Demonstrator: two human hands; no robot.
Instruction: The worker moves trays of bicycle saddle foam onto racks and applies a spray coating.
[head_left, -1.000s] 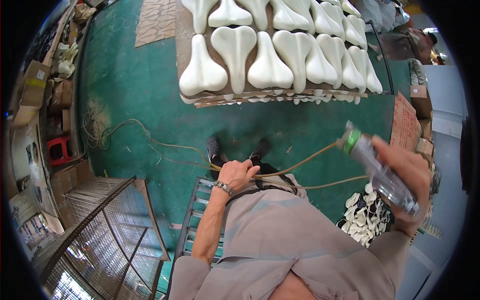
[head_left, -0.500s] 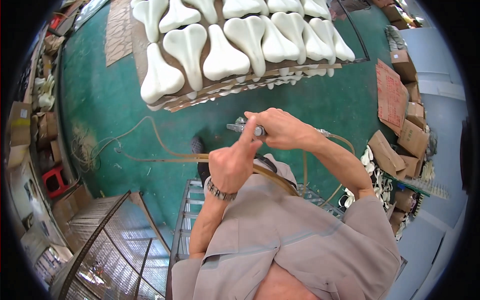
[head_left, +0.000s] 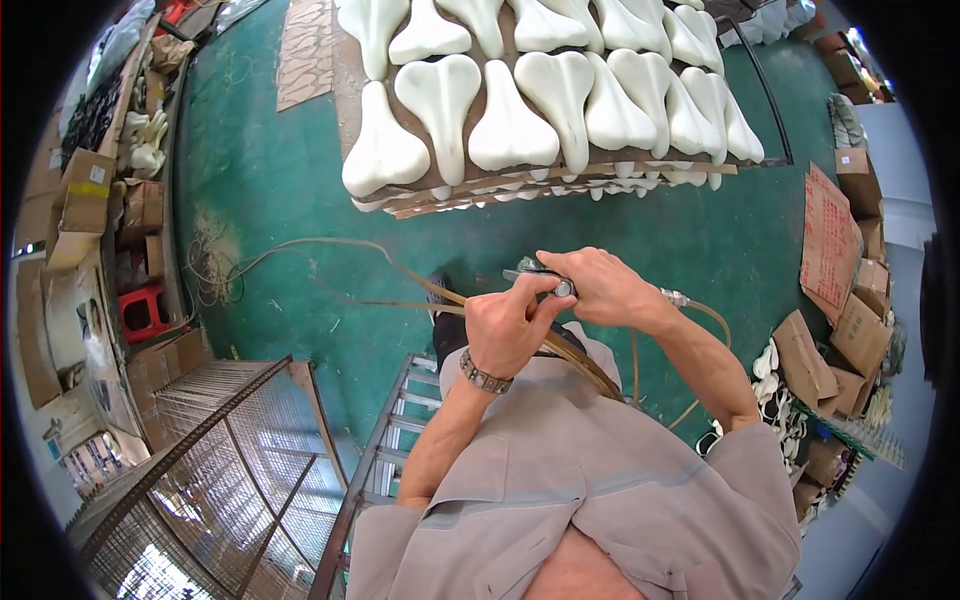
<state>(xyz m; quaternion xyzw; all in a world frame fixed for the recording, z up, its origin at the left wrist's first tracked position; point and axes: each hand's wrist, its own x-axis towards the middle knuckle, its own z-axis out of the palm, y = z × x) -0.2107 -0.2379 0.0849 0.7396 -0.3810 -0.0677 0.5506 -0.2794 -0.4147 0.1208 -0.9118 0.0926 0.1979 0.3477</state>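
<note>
A silver metal spray gun (head_left: 526, 270) with a round end knob is held in front of my body. My right hand (head_left: 600, 286) is closed round it, and its grip is hidden by the fingers. My left hand (head_left: 505, 325), with a metal watch band at the wrist, pinches the gun's round knob between thumb and forefinger. From a fitting below my right hand a clear tan hose (head_left: 712, 312) loops down. Beyond both hands, white bicycle saddle pads (head_left: 512, 125) lie in rows on a brown board (head_left: 375, 85), pointing alternate ways.
More pads show on layers under the board. Tan hoses (head_left: 375, 247) trail left across the green floor (head_left: 290, 190). At the lower left stands a wire mesh rack (head_left: 250, 470), beside a metal ladder-like frame (head_left: 385, 455). Cardboard boxes (head_left: 860, 330) line the right, shelves with a red stool (head_left: 145, 310) the left.
My left hand's raised forefinger has come down, and thumb and forefinger now meet on the gun's knob. The whole view has shifted, so the surroundings sit farther right.
</note>
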